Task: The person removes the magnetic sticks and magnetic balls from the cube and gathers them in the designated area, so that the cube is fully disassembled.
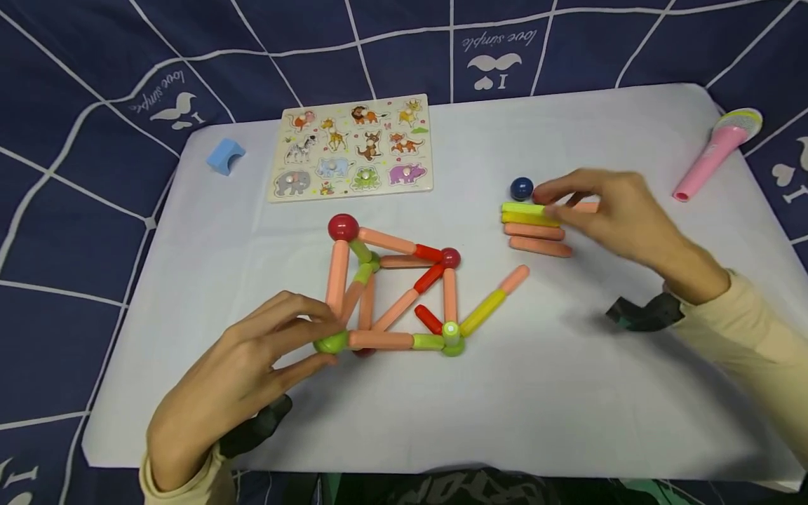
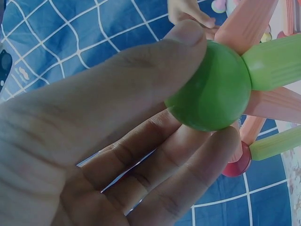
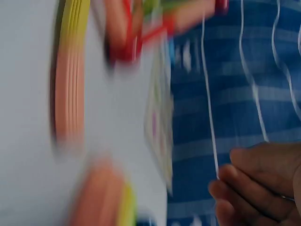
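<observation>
My left hand (image 1: 252, 358) grips a green ball (image 2: 214, 89) at the near left corner of a frame of magnetic sticks and balls. The thumb is on one side of the ball and the fingers are on the other. Orange sticks (image 1: 381, 340) and red balls (image 1: 343, 228) make up much of this frame. A yellow stick with an orange end (image 1: 485, 312) slants out from its right corner. Over a small row of loose sticks hovers my right hand (image 1: 621, 221), thumb overlapping the lime stick (image 1: 520, 207) and index fingertip near a dark blue ball (image 1: 522, 188).
A wooden animal puzzle board (image 1: 350, 149) lies behind the frame. To its left is a blue arch block (image 1: 224, 156). A pink toy microphone (image 1: 716, 154) lies at the table's right edge. White cloth covers the table (image 1: 536, 414).
</observation>
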Demonstrator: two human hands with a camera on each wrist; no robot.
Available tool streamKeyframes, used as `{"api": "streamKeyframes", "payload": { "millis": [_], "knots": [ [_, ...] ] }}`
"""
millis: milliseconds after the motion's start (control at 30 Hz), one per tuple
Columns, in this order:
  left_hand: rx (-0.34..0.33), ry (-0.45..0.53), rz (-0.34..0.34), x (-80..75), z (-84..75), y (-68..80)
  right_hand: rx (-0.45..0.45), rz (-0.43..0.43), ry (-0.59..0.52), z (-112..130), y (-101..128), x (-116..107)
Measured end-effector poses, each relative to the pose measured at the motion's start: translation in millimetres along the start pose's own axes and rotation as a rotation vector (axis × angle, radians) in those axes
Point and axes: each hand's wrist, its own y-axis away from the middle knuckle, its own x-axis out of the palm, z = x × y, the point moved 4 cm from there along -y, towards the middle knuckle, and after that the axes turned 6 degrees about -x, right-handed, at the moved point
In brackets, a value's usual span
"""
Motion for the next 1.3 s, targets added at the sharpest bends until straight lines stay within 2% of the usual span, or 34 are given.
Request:
{"api": "streamKeyframes", "payload": {
  "millis": [100, 200, 267, 367, 533, 800, 1033, 1167, 1300],
  "knots": [
    [-0.012, 0.001, 0.003, 0.0, 0.9, 1.3, -0.132, 0.189, -0.191, 47, 7, 36],
    [-0.014, 0.008, 0.006, 0.2, 1.1, 1.6, -0.203, 0.382, -0.351, 77, 19, 73],
    [-0.009, 0.011, 0.006, 0.3, 1.0, 1.2, -0.214, 0.429, -0.429, 87, 25, 90],
    [0.000, 0.002, 0.001, 0.1, 0.6, -0.2, -0.230, 0.398, -0.478, 93, 31, 104],
    [0.000, -0.001, 0.011, 0.1, 0.7, -0.8, -0.288, 0.325, -0.399, 96, 36, 112],
    [-0.002, 0.003, -0.001, 0.4, -0.7, 0.4, -0.347, 0.333, -0.292, 99, 46, 117],
    [-0.010, -0.002, -0.006, 2.7, -1.4, 1.3, -0.349, 0.335, -0.298, 95, 52, 118],
    [-0.012, -0.013, -0.014, 2.7, -2.5, 1.1, -0.304, 0.338, -0.281, 90, 53, 108],
    [-0.011, -0.016, -0.018, 2.1, -3.0, 1.5, -0.251, 0.238, -0.159, 73, 47, 75]
  ]
}}
